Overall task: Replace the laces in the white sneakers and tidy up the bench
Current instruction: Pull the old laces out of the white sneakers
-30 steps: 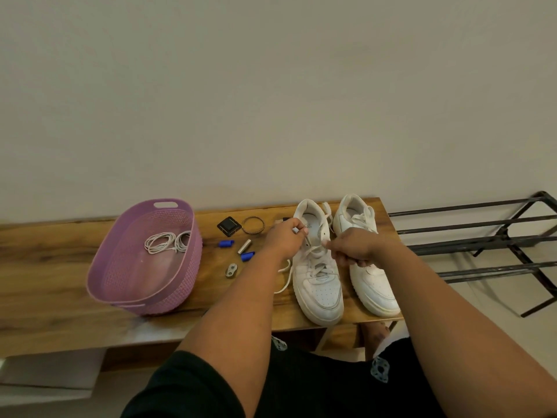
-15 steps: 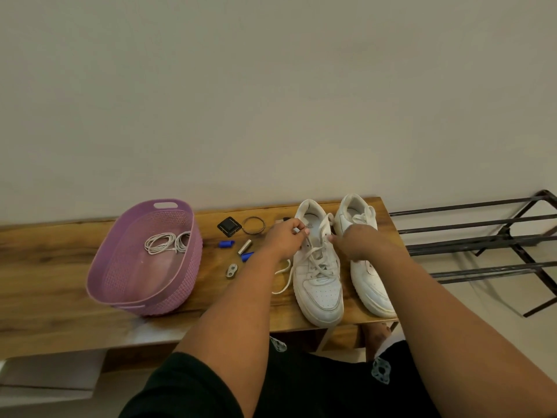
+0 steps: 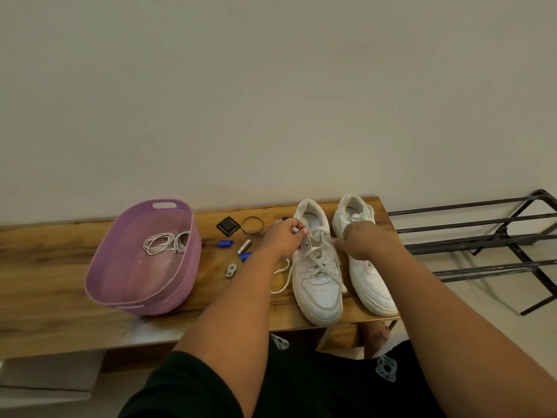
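Your 2 hands work the lace on the left sneaker point(image 3: 316, 267).
Left hand point(image 3: 281, 238) and right hand point(image 3: 360, 239) each pinch the white lace point(image 3: 315, 256); both sneakers stand on the bench point(image 3: 54, 267).

2 white sneakers stand side by side on the right end of the wooden bench point(image 3: 45, 267), toes toward the person. The left sneaker point(image 3: 316, 276) is partly laced: a white lace point(image 3: 315, 257) crosses over its tongue, with 1 loose end trailing onto the bench left of the shoe and another lying over its right side near the toe. The right sneaker point(image 3: 369, 276), just beside it toward the bench's right edge, shows a white bunch at its collar; whether it is laced cannot be told.
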